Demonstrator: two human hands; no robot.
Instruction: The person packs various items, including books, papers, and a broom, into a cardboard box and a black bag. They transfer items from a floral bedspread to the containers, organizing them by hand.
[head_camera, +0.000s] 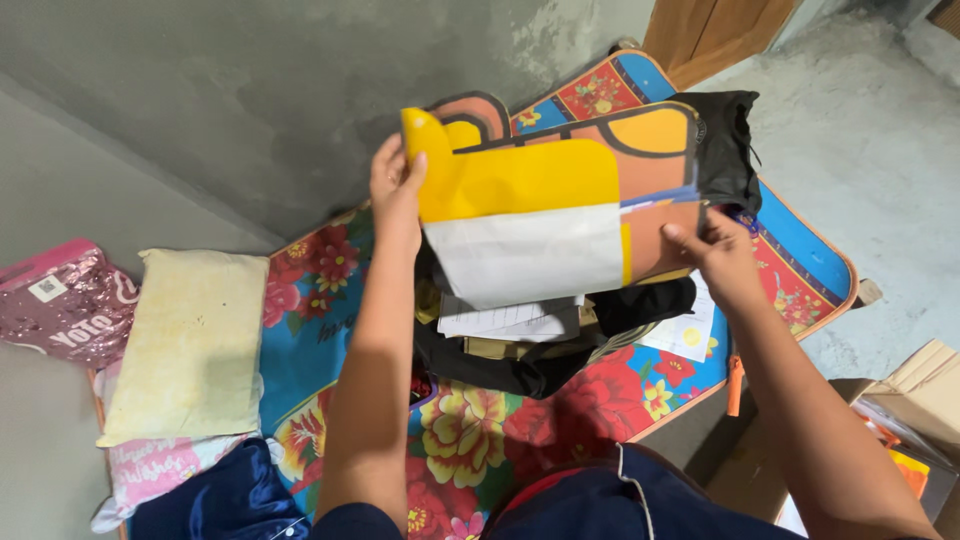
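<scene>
I hold up a stack of coloured card cut-outs, yellow and orange with black outlines, and a white sheet in front. My left hand grips the stack's left edge, thumb on the yellow card. My right hand pinches the lower right corner. Below the stack lies a black bag with white papers on top of it.
A floral mat covers the floor. A pale yellow pillow and a pink glittery bag lie at left. A cardboard box stands at right. Black cloth lies behind the cards. Grey wall behind.
</scene>
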